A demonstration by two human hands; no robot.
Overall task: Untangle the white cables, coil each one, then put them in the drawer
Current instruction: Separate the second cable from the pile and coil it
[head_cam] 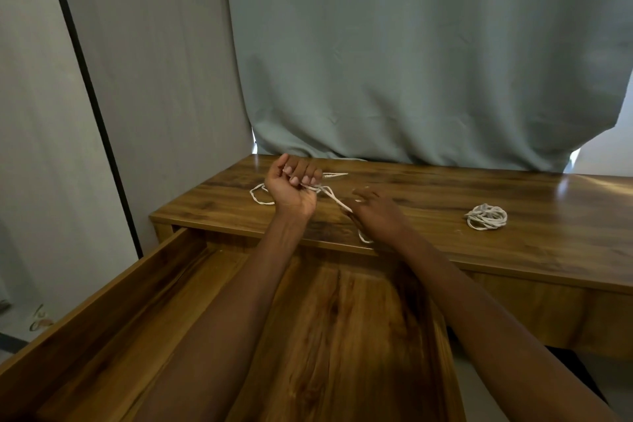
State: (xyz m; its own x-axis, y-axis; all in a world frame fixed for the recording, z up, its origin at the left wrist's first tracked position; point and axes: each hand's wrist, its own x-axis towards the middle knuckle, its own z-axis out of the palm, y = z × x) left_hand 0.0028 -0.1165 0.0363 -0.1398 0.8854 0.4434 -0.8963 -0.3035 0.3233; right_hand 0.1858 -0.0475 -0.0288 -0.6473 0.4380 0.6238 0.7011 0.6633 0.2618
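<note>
Step in hand: you are coiling the second white cable [334,197]; one finished coil [486,216] already lies on the desk top [428,192], well to the right of your hands, so the untangling looks done.
Left hand [293,187]: palm up, fingers curled round the cable, gripping a gathered bight above the desk top.
Right hand [375,212]: just right of the left hand, fingers spread and loosely bent; the cable runs under it, but you cannot tell whether it pinches the strand or only guides it.
Loose cable: a slack loop trails left of the left hand on the desk top, a short end lies behind it, and another loop hangs over the desk's front edge below the right hand.
Next move: judged from this, draw the slack in turn by turn onto the left hand, keeping the loops even, then tuck the end.
Drawer [113,288]: pulled open below the desk's front edge, directly under your forearms; no cable is in it yet.
Edges: the overhanging loop could snag on the front edge or drop into the drawer.
Open room: bare desk top lies between your hands and the finished coil; the curtain [411,62] closes off the desk's far edge.
</note>
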